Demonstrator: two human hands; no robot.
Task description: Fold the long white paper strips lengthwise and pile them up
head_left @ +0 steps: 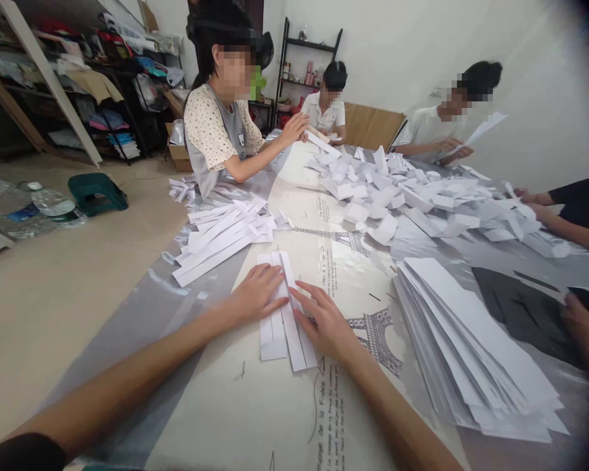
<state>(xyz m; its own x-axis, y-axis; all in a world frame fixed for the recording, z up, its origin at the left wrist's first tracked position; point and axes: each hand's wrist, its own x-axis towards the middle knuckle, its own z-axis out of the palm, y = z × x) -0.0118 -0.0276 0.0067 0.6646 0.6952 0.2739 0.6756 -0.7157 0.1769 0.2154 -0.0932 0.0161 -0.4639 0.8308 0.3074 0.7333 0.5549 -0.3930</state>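
Folded paper strips (273, 350) lie mid-surface (211, 418), beneath both hands. Left hand (259, 296) spread flat; right hand (326, 322) unclenched, fingers on the paper. Printed cover (269, 405) shows between forearms. Strip pile (220, 241) crowds ahead-left, sheet stack (481, 353) right, paper heap (422, 196) beyond.

At the bottom centre of the frame, sideways print (322, 415) on the Eiffel Tower tablecloth (220, 405) reads "de la France"; its smaller lines are too blurred to read
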